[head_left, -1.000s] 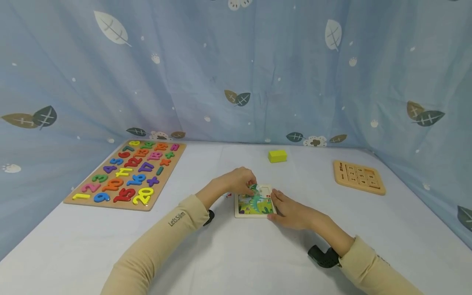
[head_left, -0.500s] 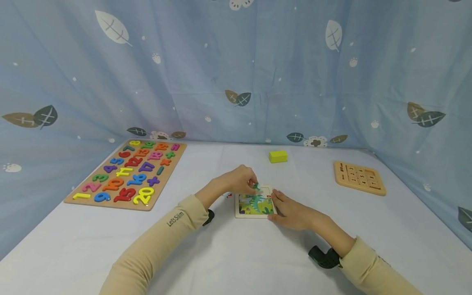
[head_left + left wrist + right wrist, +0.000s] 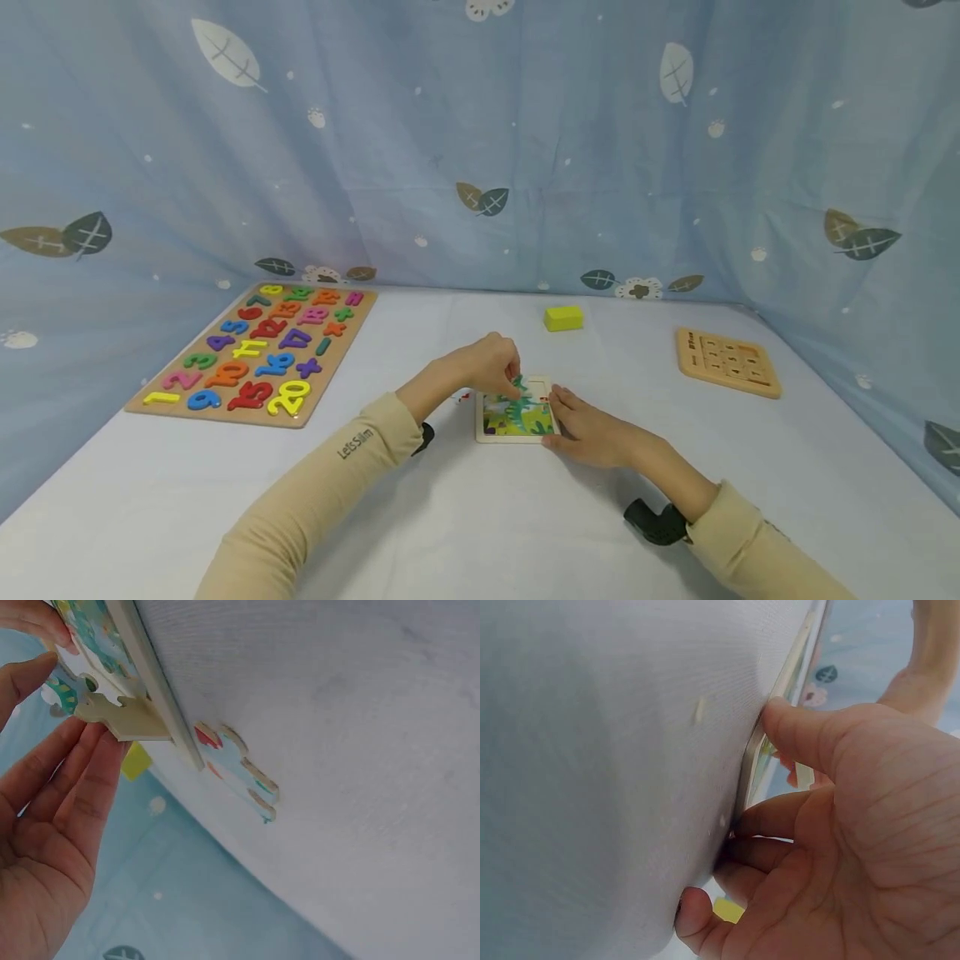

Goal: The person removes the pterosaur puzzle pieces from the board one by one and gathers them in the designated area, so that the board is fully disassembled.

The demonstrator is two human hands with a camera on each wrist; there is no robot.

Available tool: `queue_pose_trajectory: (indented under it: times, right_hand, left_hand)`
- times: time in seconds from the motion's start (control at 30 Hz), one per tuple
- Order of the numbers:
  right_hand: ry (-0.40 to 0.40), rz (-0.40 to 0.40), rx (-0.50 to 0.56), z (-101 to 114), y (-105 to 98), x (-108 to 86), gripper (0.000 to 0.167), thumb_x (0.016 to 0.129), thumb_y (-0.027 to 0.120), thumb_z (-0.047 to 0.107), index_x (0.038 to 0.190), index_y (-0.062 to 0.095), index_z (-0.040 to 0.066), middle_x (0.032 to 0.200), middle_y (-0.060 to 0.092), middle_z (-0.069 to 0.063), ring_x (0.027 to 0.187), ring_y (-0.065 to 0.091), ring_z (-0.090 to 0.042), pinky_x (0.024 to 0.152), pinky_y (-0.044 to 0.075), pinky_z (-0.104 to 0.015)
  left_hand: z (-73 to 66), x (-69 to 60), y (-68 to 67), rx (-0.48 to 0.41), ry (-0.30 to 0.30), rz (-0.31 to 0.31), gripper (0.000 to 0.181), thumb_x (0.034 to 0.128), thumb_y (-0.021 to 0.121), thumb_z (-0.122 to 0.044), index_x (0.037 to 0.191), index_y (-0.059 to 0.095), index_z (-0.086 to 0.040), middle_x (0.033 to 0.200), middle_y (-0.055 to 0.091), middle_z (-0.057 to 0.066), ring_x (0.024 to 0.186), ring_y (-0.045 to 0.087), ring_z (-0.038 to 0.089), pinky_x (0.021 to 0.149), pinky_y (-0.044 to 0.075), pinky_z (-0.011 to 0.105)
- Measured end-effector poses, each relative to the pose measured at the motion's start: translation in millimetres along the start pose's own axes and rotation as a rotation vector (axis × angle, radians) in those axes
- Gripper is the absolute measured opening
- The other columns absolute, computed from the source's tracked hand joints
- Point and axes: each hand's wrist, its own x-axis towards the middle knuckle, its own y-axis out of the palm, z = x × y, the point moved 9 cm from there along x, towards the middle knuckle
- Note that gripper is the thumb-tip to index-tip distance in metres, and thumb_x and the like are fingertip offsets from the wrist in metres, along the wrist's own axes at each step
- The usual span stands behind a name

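Observation:
A small dinosaur jigsaw puzzle in a pale wooden frame (image 3: 513, 440) lies flat on the white table. My left hand (image 3: 491, 364) reaches over its far left part and pinches a blue-and-green puzzle piece (image 3: 66, 694) between thumb and fingers. In the left wrist view that piece is tilted above the frame. My right hand (image 3: 596, 432) holds the frame's right side, thumb at the near corner and fingers along the edge. Another loose puzzle piece (image 3: 240, 769), light blue with red, lies on the table left of the frame. The left hand partly hides the frame's far left corner.
A board of colourful numbers (image 3: 303, 421) lies at the left. Toward the back stands a yellow-green block (image 3: 563, 318). On the right is a wooden number-tile board (image 3: 693, 362). A blue patterned curtain (image 3: 420, 150) hangs behind the table.
My left hand has risen very slightly, and the pinched piece has tipped and shifted a little over the frame. My right hand keeps its hold on the frame's edge.

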Motion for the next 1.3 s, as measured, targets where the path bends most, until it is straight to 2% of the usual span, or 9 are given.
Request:
queue_pose_trajectory:
  times: [0.13,0.27,0.4,0.57,0.7,0.97,1.3]
  right_hand:
    - [0.000,-0.002,0.004,1.6,0.0,-0.1,0.074,0.100,0.048,0.037,0.145,0.020,-0.015,0.156,0.010,-0.031,0.146,0.010,-0.044,0.115,0.019,-0.055]
    - [0.008,-0.006,0.002,0.6,-1.6,-2.4,0.073,0.100,0.049,0.036,0.145,0.020,-0.015,0.156,0.010,-0.031,0.146,0.010,-0.044,0.115,0.019,-0.056]
    - [-0.005,-0.007,-0.006,1.8,-1.8,-2.7,0.073,0.100,0.048,0.036,0.145,0.021,-0.016,0.156,0.011,-0.032,0.145,0.011,-0.045,0.115,0.019,-0.056]
    - [-0.003,-0.004,-0.007,1.7,-0.4,-1.8,0.074,0.100,0.048,0.036,0.145,0.021,-0.016,0.156,0.010,-0.031,0.145,0.011,-0.045,0.115,0.019,-0.056]
    - [0.006,-0.005,0.000,0.5,-0.6,-2.0,0.074,0.100,0.048,0.037,0.145,0.020,-0.015,0.156,0.009,-0.030,0.146,0.010,-0.044,0.115,0.019,-0.056]
    - [0.000,-0.018,0.000,2.0,-1.7,-2.4,0.074,0.100,0.048,0.036,0.145,0.020,-0.016,0.156,0.010,-0.030,0.146,0.010,-0.044,0.115,0.020,-0.055]
    - [-0.012,-0.028,-0.013,4.3,-0.2,-2.3,0.072,0.100,0.048,0.034,0.144,0.021,-0.016,0.156,0.011,-0.031,0.145,0.011,-0.045,0.115,0.020,-0.056]
  left_hand:
    - [-5.6,-2.1,-0.1,0.009,0.002,0.024,0.021,0.0811,0.077,-0.022,0.093,0.074,-0.005,0.091,0.071,0.004,0.082,0.062,0.012,0.073,0.052,0.023]
    - [-10.6,-2.7,0.7,0.018,0.006,0.041,0.018,0.0802,0.078,-0.023,0.086,0.073,-0.007,0.086,0.070,0.003,0.076,0.059,0.012,0.068,0.050,0.023]
    - [-11.7,-3.7,0.1,0.023,0.014,0.031,0.019,0.0799,0.078,-0.025,0.085,0.073,-0.008,0.086,0.069,0.002,0.073,0.057,0.010,0.066,0.049,0.022]
    - [-13.4,-6.1,-4.9,0.019,0.051,0.006,0.020,0.0799,0.078,-0.026,0.088,0.074,-0.007,0.090,0.071,0.003,0.079,0.062,0.012,0.071,0.051,0.023]
    - [-12.8,-8.7,-10.8,0.023,0.049,-0.005,0.021,0.0793,0.079,-0.024,0.091,0.075,-0.007,0.090,0.072,0.003,0.080,0.064,0.013,0.071,0.053,0.023]
    - [-4.4,-16.3,-14.8,0.071,-0.012,0.029,0.026,0.0792,0.080,-0.024,0.098,0.076,-0.008,0.093,0.072,0.003,0.082,0.063,0.012,0.073,0.053,0.022]
    - [16.2,-34.8,-16.3,0.084,-0.053,0.060,0.026,0.0795,0.079,-0.020,0.102,0.075,-0.007,0.094,0.072,0.004,0.078,0.063,0.011,0.069,0.052,0.023]
